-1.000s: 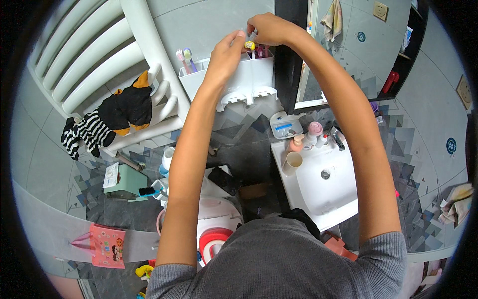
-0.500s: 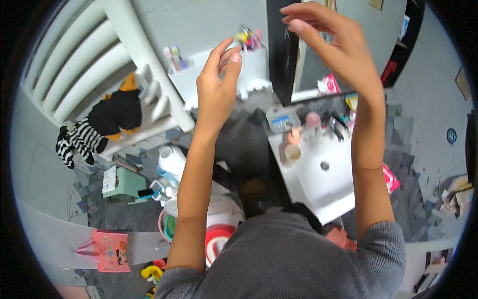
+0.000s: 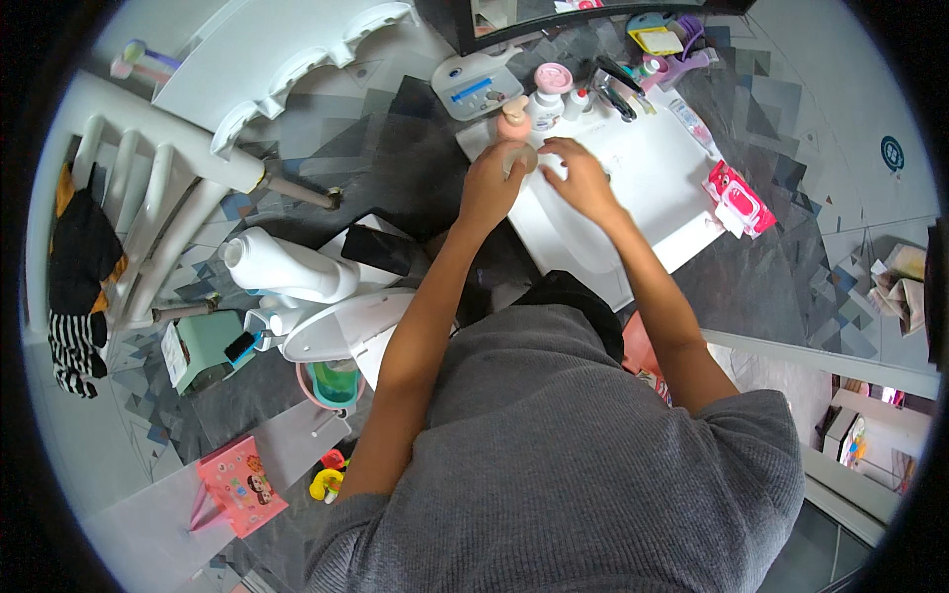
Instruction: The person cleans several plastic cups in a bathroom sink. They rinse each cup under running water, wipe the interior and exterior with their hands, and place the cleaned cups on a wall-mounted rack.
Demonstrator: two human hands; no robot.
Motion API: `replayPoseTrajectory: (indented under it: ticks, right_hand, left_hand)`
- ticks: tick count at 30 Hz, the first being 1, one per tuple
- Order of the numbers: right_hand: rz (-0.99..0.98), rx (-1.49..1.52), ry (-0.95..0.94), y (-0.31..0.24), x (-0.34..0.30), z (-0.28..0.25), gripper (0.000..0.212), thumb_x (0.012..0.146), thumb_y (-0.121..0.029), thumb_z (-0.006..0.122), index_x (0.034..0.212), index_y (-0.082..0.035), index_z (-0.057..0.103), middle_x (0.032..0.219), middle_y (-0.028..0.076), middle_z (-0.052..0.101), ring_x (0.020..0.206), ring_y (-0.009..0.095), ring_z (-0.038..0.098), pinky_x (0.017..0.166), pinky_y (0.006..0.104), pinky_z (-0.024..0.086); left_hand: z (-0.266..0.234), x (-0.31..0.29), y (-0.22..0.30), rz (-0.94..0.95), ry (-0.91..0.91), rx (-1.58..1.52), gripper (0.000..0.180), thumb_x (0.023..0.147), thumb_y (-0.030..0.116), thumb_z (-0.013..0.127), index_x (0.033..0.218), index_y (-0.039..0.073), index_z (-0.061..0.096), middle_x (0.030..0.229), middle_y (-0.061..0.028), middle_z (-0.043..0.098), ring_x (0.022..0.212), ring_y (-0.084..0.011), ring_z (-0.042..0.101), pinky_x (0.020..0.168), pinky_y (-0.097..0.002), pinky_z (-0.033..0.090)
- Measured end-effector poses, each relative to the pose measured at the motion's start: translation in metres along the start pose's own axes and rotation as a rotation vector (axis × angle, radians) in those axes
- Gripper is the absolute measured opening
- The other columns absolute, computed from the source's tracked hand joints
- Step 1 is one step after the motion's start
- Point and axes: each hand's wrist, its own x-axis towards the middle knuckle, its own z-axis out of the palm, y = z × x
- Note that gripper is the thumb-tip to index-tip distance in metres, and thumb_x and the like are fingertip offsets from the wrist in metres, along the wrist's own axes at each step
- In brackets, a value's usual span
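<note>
My left hand (image 3: 488,190) is curled round a translucent cup (image 3: 523,156) at the left rim of the white sink (image 3: 647,188). Only the upper part of the cup shows beyond the fingers. Just to the right, my right hand (image 3: 585,184) hangs over the basin, its fingers apart and nothing in them. Close behind the cup stands a peach pump bottle (image 3: 513,121). A white jar with a pink lid (image 3: 550,97) and a small white bottle (image 3: 576,104) stand beyond it, left of the dark faucet (image 3: 621,91).
A pink wipes pack (image 3: 739,200) lies on the sink's right rim. Behind are a grey soap tray (image 3: 476,85) and a yellow dish (image 3: 660,40). On the left are a large white bottle (image 3: 289,265), a green bin (image 3: 206,348) and a white towel rack (image 3: 188,138) with clothes.
Both my hands have come down from raised in the air to the sink, and my left hand has closed round the cup. The view has shifted with my head.
</note>
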Motion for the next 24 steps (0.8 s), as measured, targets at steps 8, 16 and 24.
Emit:
replayPoseTrajectory:
  ticks: [8, 16, 24]
  right_hand:
    - [0.107, -0.127, -0.023, 0.025, -0.029, 0.058, 0.04, 0.076, -0.013, 0.068, 0.113, -0.007, 0.054, 0.13, 0.021, 0.044, 0.11, 0.038, 0.052, 0.091, 0.042, 0.046]
    - [0.082, -0.033, 0.128, 0.026, -0.03, 0.061, 0.019, 0.08, -0.009, 0.065, 0.097, -0.004, 0.059, 0.125, 0.022, 0.05, 0.099, 0.039, 0.059, 0.082, 0.0413, 0.051]
    - [0.049, -0.132, 0.278, 0.015, -0.043, 0.022, 0.019, 0.079, -0.007, 0.067, 0.095, -0.003, 0.059, 0.123, 0.02, 0.052, 0.101, 0.037, 0.058, 0.081, 0.0393, 0.051]
  left_hand:
    - [0.031, -0.014, -0.045, 0.013, -0.042, 0.16, 0.026, 0.083, 0.011, 0.058, 0.109, 0.003, 0.058, 0.124, -0.021, 0.052, 0.115, -0.0368, 0.049, 0.096, -0.0417, 0.041]
    - [0.029, -0.024, -0.039, 0.048, -0.045, 0.16, 0.018, 0.083, 0.01, 0.058, 0.1, 0.004, 0.061, 0.114, -0.0188, 0.059, 0.108, -0.0359, 0.054, 0.092, -0.0408, 0.043]
    - [0.026, -0.019, -0.006, 0.147, -0.033, 0.017, 0.03, 0.082, 0.006, 0.058, 0.112, 0.005, 0.056, 0.122, -0.017, 0.055, 0.114, -0.035, 0.051, 0.093, -0.0397, 0.043]
